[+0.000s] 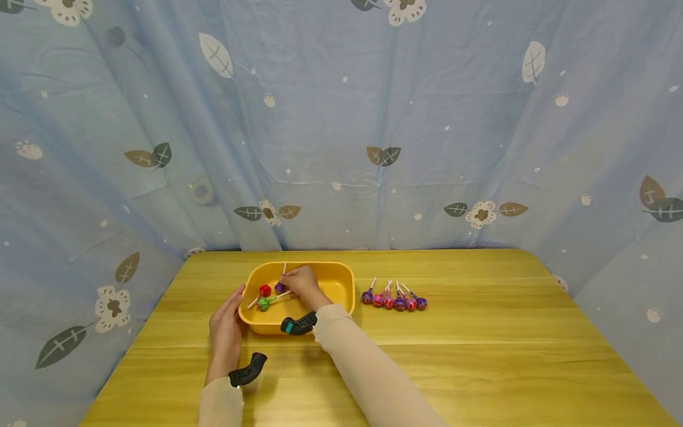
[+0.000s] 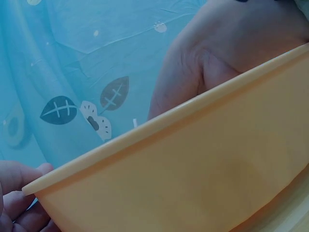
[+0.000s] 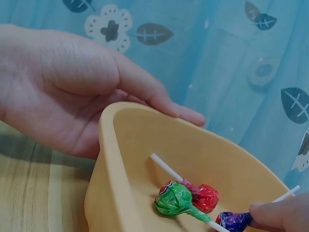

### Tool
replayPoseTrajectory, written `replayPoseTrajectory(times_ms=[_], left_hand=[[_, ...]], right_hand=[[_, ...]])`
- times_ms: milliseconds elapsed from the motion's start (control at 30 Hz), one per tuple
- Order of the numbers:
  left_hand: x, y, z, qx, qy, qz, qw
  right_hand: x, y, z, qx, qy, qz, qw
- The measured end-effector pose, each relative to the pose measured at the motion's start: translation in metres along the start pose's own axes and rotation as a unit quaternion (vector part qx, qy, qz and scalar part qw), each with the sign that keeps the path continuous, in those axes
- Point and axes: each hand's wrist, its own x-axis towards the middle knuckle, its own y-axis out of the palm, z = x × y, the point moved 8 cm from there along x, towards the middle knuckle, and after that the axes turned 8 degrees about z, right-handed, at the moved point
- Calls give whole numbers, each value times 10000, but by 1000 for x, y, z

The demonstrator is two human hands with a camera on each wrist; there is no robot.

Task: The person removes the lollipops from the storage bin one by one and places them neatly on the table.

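A yellow plastic basket [image 1: 349,299] sits toward the back left of the table. My left hand [image 1: 226,332] rests along its left outer side, the fingers fairly straight and fingertips at the rim, as the right wrist view shows. Reaching inside, my right hand [image 1: 305,286] pinches a purple-wrapped lollipop [image 3: 231,221] by its white stick, low over the basket floor. Beside that lie a green lollipop [image 3: 175,199] and a red lollipop [image 3: 206,198], close together at the left end. In the left wrist view, the basket wall hides the lollipops and my right fingers.
Right of the basket, several purple and pink lollipops [image 1: 399,303] lie in a row, sticks pointing back. The wooden table [image 1: 480,356] meets a blue patterned curtain [image 1: 331,118] behind it. Each wrist wears a black strap piece.
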Motion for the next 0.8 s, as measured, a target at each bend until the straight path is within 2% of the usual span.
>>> replayPoseTrajectory(times_ms=[167, 333, 433, 533, 800], left_hand=[[1, 2, 1, -2, -8, 37, 10000], [1, 0, -1, -72, 29, -6, 10000], [1, 0, -1, -97, 36, -4, 9999], [0, 0, 0, -154, -15, -5, 9999], [2, -1, 3, -191, -121, -53, 9997]], right_hand=[[-4, -4, -1, 272, -79, 102, 9995], [-7, -5, 0, 966, -65, 527, 9939], [-11, -6, 0, 1190, -56, 714, 9903], [-16, -11, 0, 1198, -44, 811, 9895], [-35, -28, 5, 1472, -458, 1241, 9802]])
